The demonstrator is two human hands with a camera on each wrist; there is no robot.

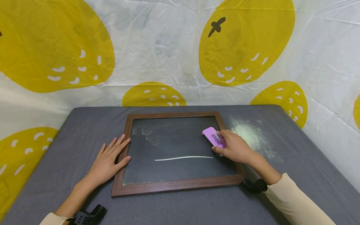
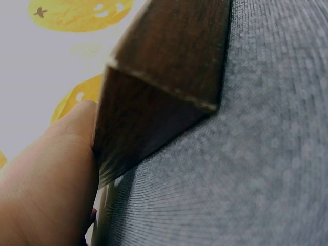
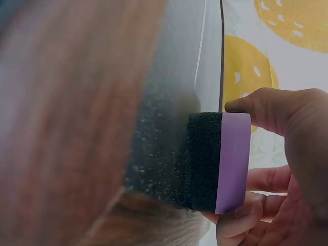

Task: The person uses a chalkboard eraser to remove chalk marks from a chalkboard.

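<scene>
The right hand grips the purple eraser, fingers and thumb curled round its sides, and the eraser sits on the slate at the right edge of the chalkboard. From the right wrist view the eraser shows a dark felt pad under a purple back, the pad flat against the dusty board, thumb on top and fingers below. Just left of that hand runs a white chalk line, straight across the near half of the slate, its right end close by the hand. Faint chalk smudges linger in the far left corner.

Over on the left, the left hand lies flat with straight, spread fingers on the grey counter, fingertips and thumb resting on the board's wooden frame. The left wrist view catches the thumb pressed against the frame's near corner.

A patch of chalk dust whitens the counter right of the board. Behind, a white cloth with yellow fruit prints hangs as backdrop.
</scene>
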